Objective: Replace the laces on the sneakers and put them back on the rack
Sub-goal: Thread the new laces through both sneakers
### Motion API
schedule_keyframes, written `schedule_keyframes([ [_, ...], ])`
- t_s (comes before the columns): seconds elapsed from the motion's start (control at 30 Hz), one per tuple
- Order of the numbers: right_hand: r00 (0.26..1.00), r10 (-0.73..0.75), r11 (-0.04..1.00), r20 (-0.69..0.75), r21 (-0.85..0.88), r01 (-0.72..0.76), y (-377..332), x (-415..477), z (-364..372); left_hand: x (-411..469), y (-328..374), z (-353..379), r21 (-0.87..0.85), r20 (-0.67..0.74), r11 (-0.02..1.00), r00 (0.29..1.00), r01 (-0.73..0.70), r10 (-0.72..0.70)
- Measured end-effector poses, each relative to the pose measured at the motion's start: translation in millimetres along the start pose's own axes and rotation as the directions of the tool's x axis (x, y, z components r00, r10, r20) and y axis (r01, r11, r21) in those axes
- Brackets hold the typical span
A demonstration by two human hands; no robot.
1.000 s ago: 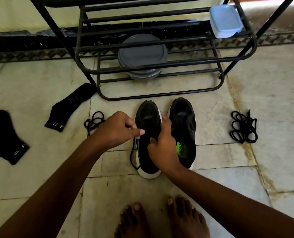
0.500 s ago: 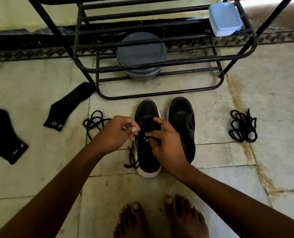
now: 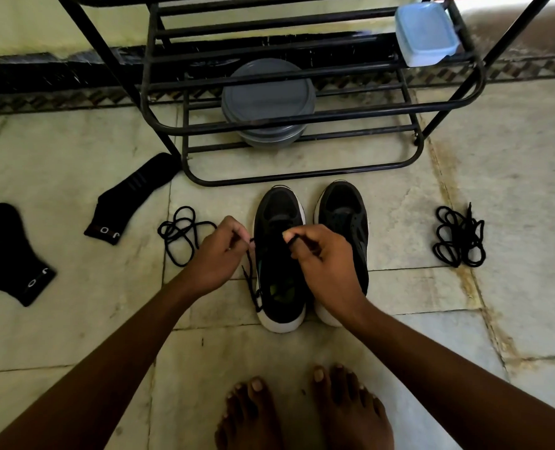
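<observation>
Two black sneakers stand side by side on the tiled floor [image 3: 513, 157], toes pointing to 12 o'clock, just short of the black metal rack [image 3: 302, 174]. The person leans over the first sneaker [image 3: 279, 216], the one at 9 o'clock of the pair. The left hand [image 3: 217, 254] has its fingers pinched together on one end of a black lace [image 3: 256, 300], whose tail hangs down beside the white sole. The right hand [image 3: 321, 264] has its fingers curled and clamped on the other end above the tongue, and it covers part of the second sneaker [image 3: 342, 206].

A loose lace [image 3: 178, 235] lies at 9 o'clock of the shoes, and two black socks [image 3: 133, 196] lie further out that way. A bundled lace [image 3: 458, 237] lies well apart at 3 o'clock. Bare feet [image 3: 302, 407] stand at 6 o'clock. On the rack's shelves sit a grey round container [image 3: 266, 95] and a pale blue box [image 3: 425, 30].
</observation>
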State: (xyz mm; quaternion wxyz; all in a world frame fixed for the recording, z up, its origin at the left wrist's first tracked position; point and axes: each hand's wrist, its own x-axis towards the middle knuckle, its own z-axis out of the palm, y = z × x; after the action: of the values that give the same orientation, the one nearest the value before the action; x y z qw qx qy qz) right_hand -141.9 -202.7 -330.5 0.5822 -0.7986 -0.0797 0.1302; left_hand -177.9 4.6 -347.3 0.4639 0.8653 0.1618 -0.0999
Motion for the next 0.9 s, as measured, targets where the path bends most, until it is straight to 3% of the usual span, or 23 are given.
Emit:
schedule_keyframes([
  [0.53,0.990,0.121,0.985,0.068,0.118,-0.128,-1,12,-6,4,-8,11,0.091,0.069,0.996,0.998,0.001,-0.007],
  [0.67,0.996,0.081,0.986,0.034,0.144,-0.086,-15,22,-14,-3,9,-1,-0.049,-0.001,0.999,1.000,0.009,-0.009],
  [0.73,0.998,0.061,0.982,0.029,0.176,-0.065,-25,28,-22,-12,24,-8,-0.114,0.074,0.992,0.996,-0.044,0.052],
  [0.9,0.998,-0.028,0.979,0.053,0.203,0.017,-51,43,-36,-33,40,-1,-0.090,0.290,0.994,0.953,-0.058,0.082],
])
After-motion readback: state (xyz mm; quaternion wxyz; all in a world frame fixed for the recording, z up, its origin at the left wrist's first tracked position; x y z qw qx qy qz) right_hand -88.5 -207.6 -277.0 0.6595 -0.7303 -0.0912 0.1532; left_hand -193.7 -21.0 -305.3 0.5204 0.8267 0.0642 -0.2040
